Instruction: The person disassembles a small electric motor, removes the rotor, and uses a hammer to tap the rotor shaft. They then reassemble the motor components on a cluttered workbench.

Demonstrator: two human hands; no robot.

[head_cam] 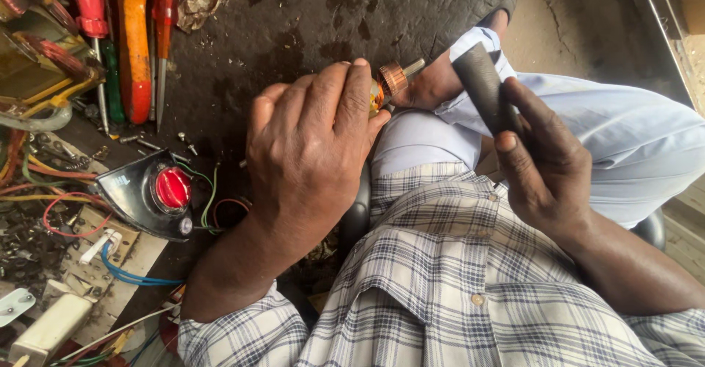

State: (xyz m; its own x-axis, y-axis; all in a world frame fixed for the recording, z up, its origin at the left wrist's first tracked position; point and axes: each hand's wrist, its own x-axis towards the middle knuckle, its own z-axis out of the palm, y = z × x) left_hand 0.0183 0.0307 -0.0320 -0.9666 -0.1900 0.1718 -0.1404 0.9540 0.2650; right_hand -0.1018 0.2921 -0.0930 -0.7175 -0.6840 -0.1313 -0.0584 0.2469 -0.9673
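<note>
My left hand [312, 161] is closed over a small motor armature [391, 82]; only its copper commutator and steel shaft tip stick out past my fingers. The armature rests over my knee in light trousers. My right hand [547, 165] grips a dark cylindrical tool handle [483, 84], which points up and away, just right of the armature's shaft. The two hands are a short gap apart. The rest of the armature is hidden under my left palm.
A black housing with a red button [156, 193] and loose wires lies on the dirty dark floor at left. Screwdrivers [134, 36] and copper coils [44, 51] lie at the top left. Scattered screws, a white plug [51, 326] and scraps fill the lower left.
</note>
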